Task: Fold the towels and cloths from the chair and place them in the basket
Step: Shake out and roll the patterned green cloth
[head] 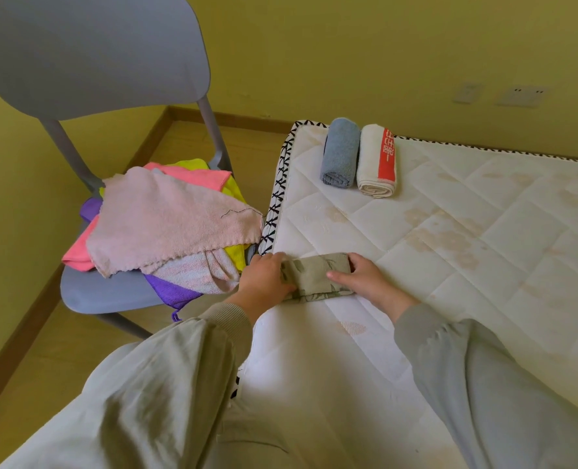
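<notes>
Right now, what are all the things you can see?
chair: one, grey-blue, left of the mattress
cloth pile: several, pale pink, bright pink, yellow, purple, unfolded on the chair seat
mattress: one, white with black-and-white edging, right of the chair
blue towel: one, rolled, far corner of the mattress
white towel: one, white with a red stripe, rolled, right beside the blue towel
patterned cloth: one, olive-beige, folded, near mattress edge, between the hands
wall plates: two, pale, on the yellow wall
basket: none in view
left hand: one, grey sleeve, holds the cloth's left end
right hand: one, grey sleeve, holds its right end
</notes>
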`<action>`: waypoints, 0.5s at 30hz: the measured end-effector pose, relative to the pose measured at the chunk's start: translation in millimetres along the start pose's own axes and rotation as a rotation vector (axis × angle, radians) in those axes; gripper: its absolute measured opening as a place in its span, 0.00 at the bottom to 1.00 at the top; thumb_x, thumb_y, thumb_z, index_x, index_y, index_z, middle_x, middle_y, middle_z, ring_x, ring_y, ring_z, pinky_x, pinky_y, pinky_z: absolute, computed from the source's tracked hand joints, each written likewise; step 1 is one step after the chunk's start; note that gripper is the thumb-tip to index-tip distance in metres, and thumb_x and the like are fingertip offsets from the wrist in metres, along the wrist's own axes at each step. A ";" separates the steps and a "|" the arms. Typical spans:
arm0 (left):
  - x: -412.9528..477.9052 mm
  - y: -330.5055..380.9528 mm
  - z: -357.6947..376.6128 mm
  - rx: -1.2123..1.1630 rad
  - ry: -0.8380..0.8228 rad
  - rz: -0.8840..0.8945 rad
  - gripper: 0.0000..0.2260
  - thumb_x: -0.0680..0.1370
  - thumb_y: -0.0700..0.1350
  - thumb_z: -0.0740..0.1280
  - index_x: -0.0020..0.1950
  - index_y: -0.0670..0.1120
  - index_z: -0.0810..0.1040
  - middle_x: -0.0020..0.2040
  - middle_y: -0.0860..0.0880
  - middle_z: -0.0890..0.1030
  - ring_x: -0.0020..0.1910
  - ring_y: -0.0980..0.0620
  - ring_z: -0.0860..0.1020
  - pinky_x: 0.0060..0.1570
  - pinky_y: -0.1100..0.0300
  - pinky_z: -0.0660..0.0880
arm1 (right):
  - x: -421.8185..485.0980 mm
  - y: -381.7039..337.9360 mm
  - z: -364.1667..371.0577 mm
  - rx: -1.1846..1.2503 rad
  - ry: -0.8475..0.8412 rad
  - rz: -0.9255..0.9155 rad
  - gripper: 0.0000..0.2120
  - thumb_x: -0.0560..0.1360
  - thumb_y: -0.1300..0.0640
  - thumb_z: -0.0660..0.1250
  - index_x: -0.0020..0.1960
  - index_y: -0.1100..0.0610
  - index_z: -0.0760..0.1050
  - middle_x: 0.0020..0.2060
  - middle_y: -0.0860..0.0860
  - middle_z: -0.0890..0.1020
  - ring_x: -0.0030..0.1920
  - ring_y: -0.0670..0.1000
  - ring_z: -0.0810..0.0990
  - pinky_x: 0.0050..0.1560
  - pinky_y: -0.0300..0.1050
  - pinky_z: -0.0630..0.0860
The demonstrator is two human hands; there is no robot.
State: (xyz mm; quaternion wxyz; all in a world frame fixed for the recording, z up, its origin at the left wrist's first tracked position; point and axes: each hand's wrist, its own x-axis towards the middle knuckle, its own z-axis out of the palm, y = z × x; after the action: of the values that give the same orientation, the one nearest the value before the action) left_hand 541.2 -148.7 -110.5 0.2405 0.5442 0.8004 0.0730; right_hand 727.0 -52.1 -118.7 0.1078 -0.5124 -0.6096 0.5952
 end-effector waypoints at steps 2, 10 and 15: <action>4.5 -0.6 -4.1 0.043 -0.064 -0.019 0.21 0.71 0.53 0.72 0.59 0.46 0.74 0.54 0.47 0.77 0.56 0.48 0.72 0.50 0.54 0.74 | 3.3 -0.5 -4.2 -0.013 -0.062 0.032 0.16 0.71 0.60 0.73 0.58 0.60 0.77 0.54 0.55 0.82 0.52 0.51 0.82 0.56 0.45 0.78; 1.9 -4.5 -11.9 -1.122 -0.260 -0.160 0.08 0.72 0.33 0.71 0.50 0.41 0.81 0.48 0.45 0.84 0.47 0.48 0.83 0.48 0.58 0.80 | 10.0 -8.3 -15.0 0.296 -0.041 0.110 0.10 0.75 0.67 0.66 0.56 0.63 0.76 0.53 0.57 0.81 0.48 0.50 0.80 0.53 0.40 0.76; 0.1 -4.0 3.4 -1.240 -0.327 -0.227 0.10 0.75 0.33 0.67 0.55 0.42 0.79 0.49 0.43 0.84 0.46 0.46 0.83 0.53 0.50 0.79 | 9.3 -4.5 -18.4 0.176 0.033 0.072 0.11 0.77 0.65 0.64 0.60 0.64 0.75 0.54 0.56 0.81 0.54 0.54 0.80 0.51 0.39 0.75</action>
State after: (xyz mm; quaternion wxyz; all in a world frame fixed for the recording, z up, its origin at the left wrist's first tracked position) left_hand 539.4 -150.7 -115.0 0.6350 0.2207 0.6152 0.4119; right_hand 734.2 -32.7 -114.5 0.1410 -0.5320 -0.5344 0.6415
